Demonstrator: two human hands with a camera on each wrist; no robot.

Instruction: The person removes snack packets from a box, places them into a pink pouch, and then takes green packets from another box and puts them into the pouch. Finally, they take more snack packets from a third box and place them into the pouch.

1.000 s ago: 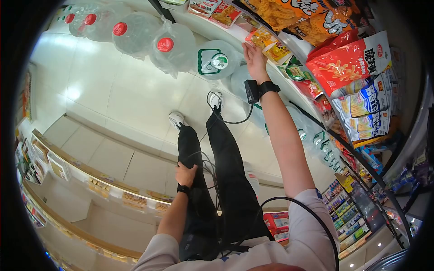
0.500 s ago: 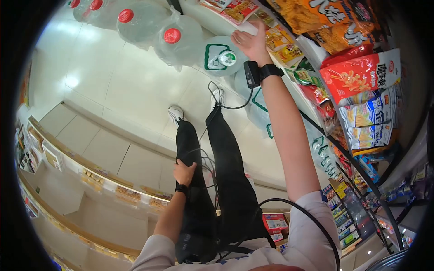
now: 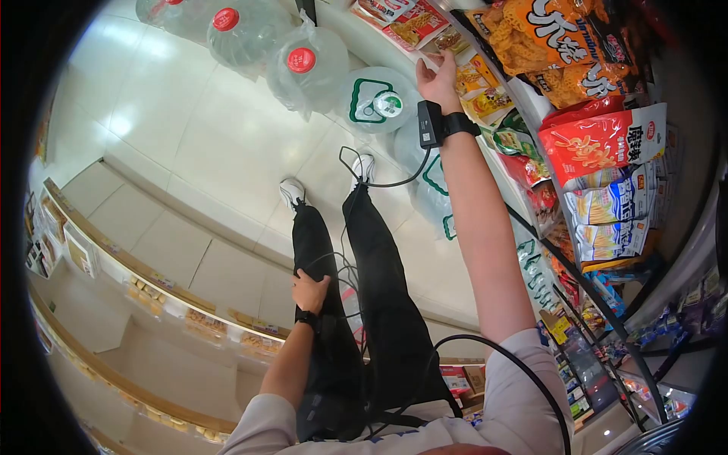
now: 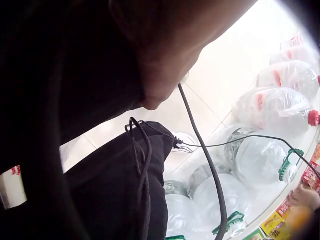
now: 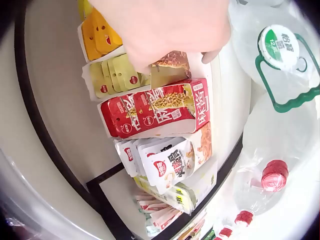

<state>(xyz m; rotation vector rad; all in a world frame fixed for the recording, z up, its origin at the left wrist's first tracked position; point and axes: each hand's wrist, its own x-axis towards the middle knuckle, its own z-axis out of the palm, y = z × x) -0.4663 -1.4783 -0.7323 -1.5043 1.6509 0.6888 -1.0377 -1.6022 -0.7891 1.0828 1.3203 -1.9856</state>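
Observation:
My right hand (image 3: pixel 440 80) reaches to the low shelf of snack packets, fingers loosely bent. In the right wrist view that hand (image 5: pixel 170 25) hangs over a box of olive-gold packets (image 5: pixel 116 76), with its fingertips right at a brown-printed flap (image 5: pixel 171 65); the undersides of the fingers are hidden. Beside it stands a red box of snack packets (image 5: pixel 157 107), then white packets (image 5: pixel 167 160). My left hand (image 3: pixel 311 292) rests on the left trouser leg (image 3: pixel 315 246), holding nothing visible; in the left wrist view the hand (image 4: pixel 167 65) is dark and partly cut off.
Large water bottles line the floor along the shelf, one with a green handle (image 3: pixel 369 101), one with a red cap (image 3: pixel 301 61). Bigger snack bags (image 3: pixel 599 144) hang on the right. Black cables (image 3: pixel 394 184) loop between the arms and legs. A wooden-edged shelf (image 3: pixel 182 299) runs on the left.
My right hand first draws toward the shelf's edge with fingers spread, then comes back over the packets with fingers more bent. The left hand stays on the leg; the view shifts slightly.

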